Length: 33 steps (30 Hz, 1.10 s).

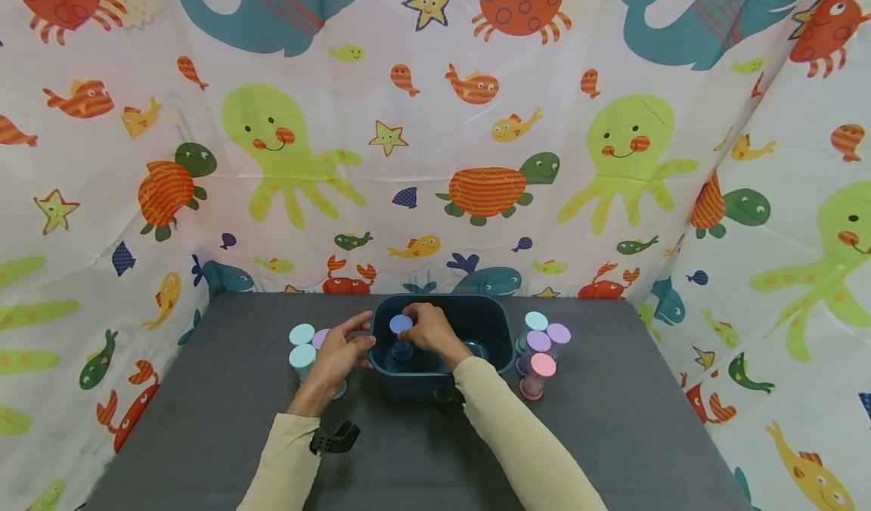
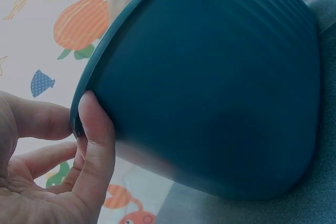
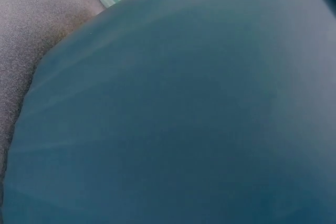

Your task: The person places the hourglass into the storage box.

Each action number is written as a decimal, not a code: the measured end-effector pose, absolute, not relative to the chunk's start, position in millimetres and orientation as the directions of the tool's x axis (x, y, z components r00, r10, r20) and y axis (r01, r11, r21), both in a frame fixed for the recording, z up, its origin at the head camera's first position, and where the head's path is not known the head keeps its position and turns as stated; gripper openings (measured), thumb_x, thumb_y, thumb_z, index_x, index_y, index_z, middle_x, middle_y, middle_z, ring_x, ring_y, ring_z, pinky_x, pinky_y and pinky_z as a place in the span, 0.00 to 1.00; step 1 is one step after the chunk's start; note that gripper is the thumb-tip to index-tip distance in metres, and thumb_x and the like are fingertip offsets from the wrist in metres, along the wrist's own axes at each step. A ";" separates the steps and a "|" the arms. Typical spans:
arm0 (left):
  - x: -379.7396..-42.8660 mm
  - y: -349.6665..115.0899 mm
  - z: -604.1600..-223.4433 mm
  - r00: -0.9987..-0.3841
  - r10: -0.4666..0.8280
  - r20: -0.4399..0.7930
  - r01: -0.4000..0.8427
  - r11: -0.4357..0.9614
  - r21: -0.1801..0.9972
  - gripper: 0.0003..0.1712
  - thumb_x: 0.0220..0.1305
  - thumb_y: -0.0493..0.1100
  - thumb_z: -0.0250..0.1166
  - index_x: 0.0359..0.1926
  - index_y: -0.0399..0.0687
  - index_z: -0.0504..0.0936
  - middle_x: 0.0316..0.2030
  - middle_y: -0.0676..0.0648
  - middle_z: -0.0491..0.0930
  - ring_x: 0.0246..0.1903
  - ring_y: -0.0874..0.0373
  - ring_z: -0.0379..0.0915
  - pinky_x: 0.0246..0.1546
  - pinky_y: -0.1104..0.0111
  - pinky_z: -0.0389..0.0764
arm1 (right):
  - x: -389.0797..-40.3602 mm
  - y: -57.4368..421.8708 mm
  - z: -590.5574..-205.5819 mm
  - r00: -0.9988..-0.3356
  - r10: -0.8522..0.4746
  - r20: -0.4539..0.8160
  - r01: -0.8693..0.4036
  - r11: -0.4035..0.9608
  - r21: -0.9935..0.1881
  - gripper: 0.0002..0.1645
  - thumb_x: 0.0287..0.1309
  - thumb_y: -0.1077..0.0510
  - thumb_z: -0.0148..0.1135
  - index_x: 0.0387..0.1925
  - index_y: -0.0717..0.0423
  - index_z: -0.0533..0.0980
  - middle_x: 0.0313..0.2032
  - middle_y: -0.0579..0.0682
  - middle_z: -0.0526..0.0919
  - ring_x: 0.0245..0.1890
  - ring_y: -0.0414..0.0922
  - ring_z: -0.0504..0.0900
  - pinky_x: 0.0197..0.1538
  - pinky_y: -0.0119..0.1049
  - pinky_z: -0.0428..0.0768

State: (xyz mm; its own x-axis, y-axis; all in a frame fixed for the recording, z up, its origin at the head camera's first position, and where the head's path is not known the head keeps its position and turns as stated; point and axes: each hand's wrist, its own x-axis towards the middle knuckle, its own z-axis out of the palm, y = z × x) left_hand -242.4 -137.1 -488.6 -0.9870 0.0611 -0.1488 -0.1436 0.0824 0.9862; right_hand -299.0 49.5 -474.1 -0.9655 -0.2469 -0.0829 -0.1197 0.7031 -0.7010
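Note:
A dark blue-green plastic bin (image 1: 445, 386) stands on the table. My left hand (image 1: 338, 356) pinches its left rim; in the left wrist view the thumb (image 2: 97, 129) lies against the outer wall and the fingers are at the rim. My right hand (image 1: 432, 329) reaches into the bin and grips the blue cap of a sand timer (image 1: 401, 323), which is upright inside near the left wall. The bin's wall (image 3: 157, 119) fills most of the right wrist view and hides the right hand there.
Left of the bin, partly behind my left hand, are mint sand timers (image 1: 302, 357) and a purple one (image 1: 320, 338). On its right stand a pink timer (image 1: 537, 375), purple ones (image 1: 559, 334) and a mint one (image 1: 536, 321). A sea-animal curtain (image 1: 422, 140) hangs behind the grey table (image 1: 401, 466).

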 end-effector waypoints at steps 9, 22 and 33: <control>-244.9 -137.0 -490.8 -0.988 0.055 -0.143 -0.139 0.069 0.988 0.30 0.68 0.35 0.59 0.70 0.49 0.67 0.61 0.40 0.66 0.40 0.59 0.75 0.28 0.69 0.82 | -296.1 59.4 -470.4 -0.963 -0.263 -0.059 -0.135 0.661 -0.739 0.31 0.51 0.58 0.74 0.58 0.58 0.76 0.52 0.57 0.82 0.52 0.52 0.81 0.59 0.48 0.79; -243.1 -136.2 -491.8 -0.989 0.036 -0.145 -0.143 0.055 0.988 0.30 0.67 0.33 0.60 0.69 0.47 0.68 0.59 0.40 0.67 0.37 0.58 0.75 0.27 0.69 0.82 | -281.9 85.7 -452.7 -0.970 -0.242 0.035 -0.167 0.547 -0.820 0.27 0.57 0.58 0.69 0.58 0.57 0.76 0.54 0.55 0.82 0.54 0.52 0.82 0.56 0.48 0.81; -240.5 -135.5 -489.7 -0.990 0.039 -0.138 -0.136 0.059 0.989 0.30 0.67 0.34 0.60 0.69 0.48 0.69 0.60 0.39 0.67 0.40 0.57 0.75 0.28 0.70 0.82 | -256.7 111.0 -429.5 -0.977 -0.161 0.143 -0.206 0.505 -0.838 0.22 0.57 0.57 0.70 0.55 0.49 0.79 0.51 0.49 0.84 0.52 0.48 0.83 0.53 0.46 0.83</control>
